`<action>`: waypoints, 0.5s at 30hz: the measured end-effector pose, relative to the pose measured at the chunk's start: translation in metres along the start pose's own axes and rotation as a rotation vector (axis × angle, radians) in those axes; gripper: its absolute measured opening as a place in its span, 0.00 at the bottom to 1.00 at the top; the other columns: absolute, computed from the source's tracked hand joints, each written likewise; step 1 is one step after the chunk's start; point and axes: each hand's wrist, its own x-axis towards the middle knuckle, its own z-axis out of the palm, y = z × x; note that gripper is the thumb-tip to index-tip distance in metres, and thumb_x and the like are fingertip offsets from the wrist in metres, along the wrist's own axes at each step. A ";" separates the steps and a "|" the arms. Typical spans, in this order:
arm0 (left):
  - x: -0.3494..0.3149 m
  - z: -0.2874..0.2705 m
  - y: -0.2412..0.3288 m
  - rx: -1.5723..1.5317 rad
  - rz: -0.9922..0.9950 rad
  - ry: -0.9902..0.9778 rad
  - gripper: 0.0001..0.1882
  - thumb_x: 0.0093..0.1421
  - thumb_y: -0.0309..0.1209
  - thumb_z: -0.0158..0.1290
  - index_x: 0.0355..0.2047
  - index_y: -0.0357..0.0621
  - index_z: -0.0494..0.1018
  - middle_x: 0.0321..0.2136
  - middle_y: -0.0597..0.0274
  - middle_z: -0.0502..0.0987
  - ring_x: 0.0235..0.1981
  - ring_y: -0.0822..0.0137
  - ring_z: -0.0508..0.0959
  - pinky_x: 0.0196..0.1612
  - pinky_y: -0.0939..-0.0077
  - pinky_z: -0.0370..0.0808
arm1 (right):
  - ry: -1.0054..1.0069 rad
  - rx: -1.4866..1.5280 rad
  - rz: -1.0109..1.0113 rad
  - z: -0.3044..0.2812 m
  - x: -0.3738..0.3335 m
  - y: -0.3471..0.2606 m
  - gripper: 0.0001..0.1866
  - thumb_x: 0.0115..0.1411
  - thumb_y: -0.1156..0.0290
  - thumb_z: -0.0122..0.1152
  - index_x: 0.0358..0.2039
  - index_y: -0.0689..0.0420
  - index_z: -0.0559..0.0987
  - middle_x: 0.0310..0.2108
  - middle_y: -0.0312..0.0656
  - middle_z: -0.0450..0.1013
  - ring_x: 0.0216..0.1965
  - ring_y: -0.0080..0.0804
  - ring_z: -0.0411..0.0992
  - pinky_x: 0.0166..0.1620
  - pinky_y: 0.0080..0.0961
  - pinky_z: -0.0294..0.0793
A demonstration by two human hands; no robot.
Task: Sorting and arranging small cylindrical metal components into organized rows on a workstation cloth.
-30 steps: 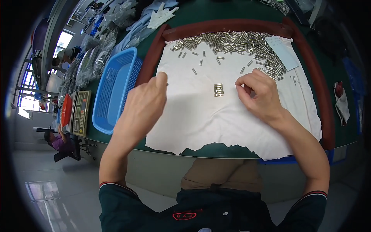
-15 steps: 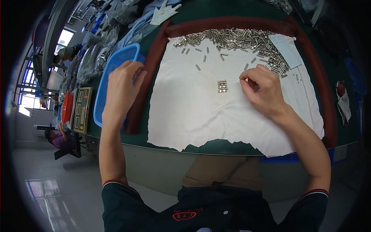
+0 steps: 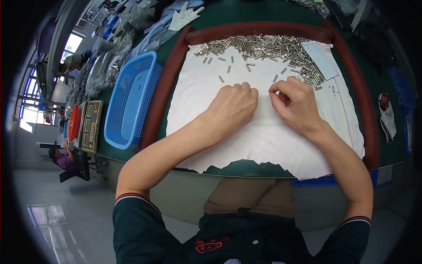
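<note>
My left hand (image 3: 235, 105) is over the middle of the white cloth (image 3: 198, 149), its fingers curled down with their tips hidden. It covers the spot where a small row of metal pins lay. Just to its right, my right hand (image 3: 298, 104) has thumb and forefinger brought together in a pinch; whatever is between them is too small or hidden to make out. Beyond both hands lies a heap of short shiny metal pins (image 3: 274, 47). Several loose pins, such as one metal pin (image 3: 221, 79), are scattered between the heap and my hands.
A dark red raised border (image 3: 259, 29) frames the cloth on three sides. At left stand a blue basket (image 3: 115, 132) with a few small pieces inside and a scale (image 3: 92, 127). A pale paper slip (image 3: 321, 61) overlaps the heap. A white glove (image 3: 187, 17) lies far left.
My left hand has moved from above the blue basket rightward to the middle of the cloth, hiding the small row of pins. My right hand has stayed nearly in place.
</note>
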 end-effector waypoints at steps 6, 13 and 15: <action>-0.001 0.006 -0.004 0.043 -0.031 -0.088 0.09 0.57 0.26 0.52 0.32 0.35 0.64 0.24 0.50 0.73 0.23 0.54 0.78 0.26 0.64 0.76 | -0.002 0.000 0.041 0.000 0.001 -0.004 0.02 0.48 0.78 0.62 0.23 0.58 0.79 0.14 0.37 0.69 0.21 0.33 0.69 0.24 0.31 0.68; -0.001 0.004 -0.006 0.044 0.006 -0.082 0.07 0.56 0.22 0.49 0.33 0.35 0.63 0.25 0.50 0.72 0.22 0.52 0.78 0.25 0.64 0.76 | -0.004 -0.002 0.049 -0.001 0.001 -0.005 0.02 0.48 0.78 0.62 0.24 0.58 0.79 0.14 0.38 0.70 0.20 0.34 0.70 0.24 0.32 0.68; -0.003 0.006 -0.006 0.040 0.000 -0.075 0.07 0.55 0.21 0.48 0.33 0.35 0.63 0.25 0.50 0.72 0.23 0.52 0.78 0.25 0.64 0.76 | 0.001 -0.003 0.050 -0.001 0.001 -0.005 0.02 0.48 0.78 0.62 0.24 0.58 0.79 0.14 0.38 0.70 0.20 0.34 0.70 0.24 0.31 0.68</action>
